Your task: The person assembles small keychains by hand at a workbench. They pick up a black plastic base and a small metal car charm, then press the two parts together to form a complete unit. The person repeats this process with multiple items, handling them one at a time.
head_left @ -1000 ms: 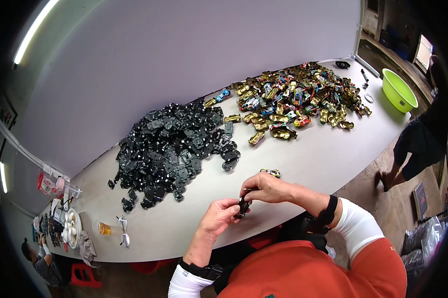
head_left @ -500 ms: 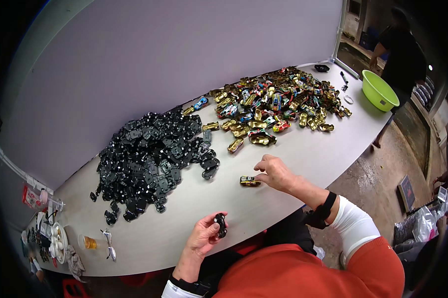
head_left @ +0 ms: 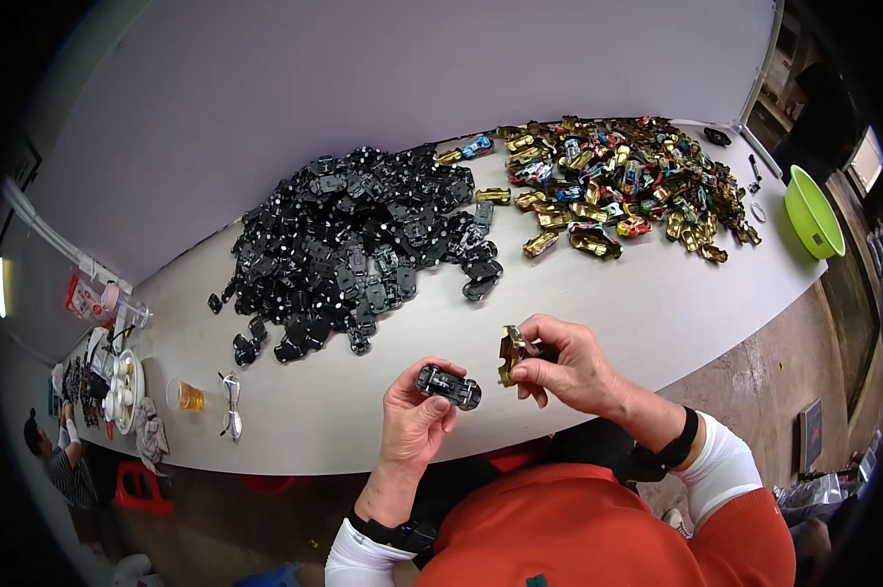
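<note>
A black toy car chassis [head_left: 449, 387] is gripped between the thumb and fingers of my left hand [head_left: 410, 428]. In my right hand [head_left: 576, 372], just beside it, is a gold toy car body shell [head_left: 509, 356], tipped on end with its hollow inside partly showing. A small gap separates the shell from the chassis. Both hands are over the near edge of the table. Beyond my left hand lies a big heap of black car chassis [head_left: 334, 245]. Farther right spreads a pile of gold and coloured car bodies [head_left: 627, 186].
On the pale table [head_left: 598, 293], a green basin [head_left: 813, 213] sits at the far right edge. To the left are folded eyeglasses [head_left: 230, 406], a cup of amber drink [head_left: 185, 395] and a tray of white cups [head_left: 124, 391]. A partition wall [head_left: 441, 68] stands behind the heaps. Another person [head_left: 65, 460] is at far left.
My right hand has lifted the car shell off the table and brought it near my left hand. The chassis in my left hand has turned sideways. The whole view has shifted.
</note>
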`<state>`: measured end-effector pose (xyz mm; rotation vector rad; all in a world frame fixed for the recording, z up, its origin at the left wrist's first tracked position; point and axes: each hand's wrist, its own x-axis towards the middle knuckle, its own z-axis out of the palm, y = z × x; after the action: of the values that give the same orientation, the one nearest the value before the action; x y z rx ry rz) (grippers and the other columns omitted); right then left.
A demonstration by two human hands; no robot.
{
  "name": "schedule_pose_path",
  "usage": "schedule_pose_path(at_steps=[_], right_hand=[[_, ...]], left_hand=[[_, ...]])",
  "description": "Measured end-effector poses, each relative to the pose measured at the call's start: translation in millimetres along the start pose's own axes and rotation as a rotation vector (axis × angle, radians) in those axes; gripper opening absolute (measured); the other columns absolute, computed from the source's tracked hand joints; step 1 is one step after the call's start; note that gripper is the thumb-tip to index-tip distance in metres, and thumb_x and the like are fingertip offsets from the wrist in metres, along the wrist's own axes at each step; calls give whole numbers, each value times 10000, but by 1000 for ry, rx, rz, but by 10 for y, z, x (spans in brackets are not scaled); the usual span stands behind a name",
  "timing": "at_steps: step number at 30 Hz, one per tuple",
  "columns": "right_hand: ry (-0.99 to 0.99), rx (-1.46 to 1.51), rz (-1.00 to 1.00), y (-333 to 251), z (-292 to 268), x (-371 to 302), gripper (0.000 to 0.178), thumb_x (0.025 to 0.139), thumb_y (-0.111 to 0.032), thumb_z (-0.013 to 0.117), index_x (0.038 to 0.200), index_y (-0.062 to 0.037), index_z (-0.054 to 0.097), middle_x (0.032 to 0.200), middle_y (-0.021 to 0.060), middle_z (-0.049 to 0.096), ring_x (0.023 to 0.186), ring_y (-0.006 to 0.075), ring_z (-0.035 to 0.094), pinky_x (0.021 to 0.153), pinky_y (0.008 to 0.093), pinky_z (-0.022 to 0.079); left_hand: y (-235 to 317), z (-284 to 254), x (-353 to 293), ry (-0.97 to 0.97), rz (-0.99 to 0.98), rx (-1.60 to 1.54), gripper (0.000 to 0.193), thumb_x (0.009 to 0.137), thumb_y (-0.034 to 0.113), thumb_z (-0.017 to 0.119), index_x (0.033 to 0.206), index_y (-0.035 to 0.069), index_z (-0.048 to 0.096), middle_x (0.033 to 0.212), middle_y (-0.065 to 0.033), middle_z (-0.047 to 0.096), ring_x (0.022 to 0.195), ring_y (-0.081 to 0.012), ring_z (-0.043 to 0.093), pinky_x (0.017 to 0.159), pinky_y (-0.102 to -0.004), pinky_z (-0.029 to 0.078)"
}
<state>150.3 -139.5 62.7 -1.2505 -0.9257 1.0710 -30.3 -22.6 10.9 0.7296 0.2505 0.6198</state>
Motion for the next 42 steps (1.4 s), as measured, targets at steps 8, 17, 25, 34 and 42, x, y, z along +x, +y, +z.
schedule_pose_path(at_steps=[8, 17, 25, 34, 42], right_hand=[[8, -103, -126, -31, 166, -11, 177, 762, 29, 654, 851, 28, 501, 804, 49, 490, 625, 112, 621, 401, 195, 472], [-32, -270, -185, -49, 187, -10, 187, 742, 34, 672, 822, 33, 503, 785, 61, 483, 610, 122, 605, 428, 220, 493], [-28, -404, -339, -21, 268, -23, 220, 715, 18, 693, 845, 21, 516, 789, 87, 499, 604, 162, 583, 486, 266, 517], [-88, -702, -505, -187, 334, -84, 519, 734, -51, 681, 1198, -158, 473, 801, 108, 484, 650, 283, 537, 585, 355, 471], [-198, -797, -418, -275, 346, -128, 360, 788, -29, 599, 1116, -102, 470, 819, 128, 487, 663, 290, 553, 553, 349, 476]], left_hand=[[6, 62, 23, 36, 98, 175, 424, 689, 8, 734, 1077, 9, 562, 981, -137, 619, 761, -137, 606, 504, -206, 479], [10, 126, 3, 7, 103, 240, 431, 669, 16, 751, 1062, 1, 574, 957, -117, 632, 792, -133, 607, 594, -232, 532], [-18, 174, -10, -40, 126, 287, 398, 665, -4, 748, 1032, -19, 595, 943, -71, 611, 827, -138, 605, 702, -252, 536], [53, 240, -13, -121, 300, 317, 381, 667, -17, 739, 1028, -4, 617, 919, -57, 588, 849, -149, 606, 755, -263, 531], [96, 339, -87, -96, 332, 544, 351, 692, -16, 721, 1026, -11, 614, 909, -78, 595, 823, -149, 608, 724, -257, 545]])
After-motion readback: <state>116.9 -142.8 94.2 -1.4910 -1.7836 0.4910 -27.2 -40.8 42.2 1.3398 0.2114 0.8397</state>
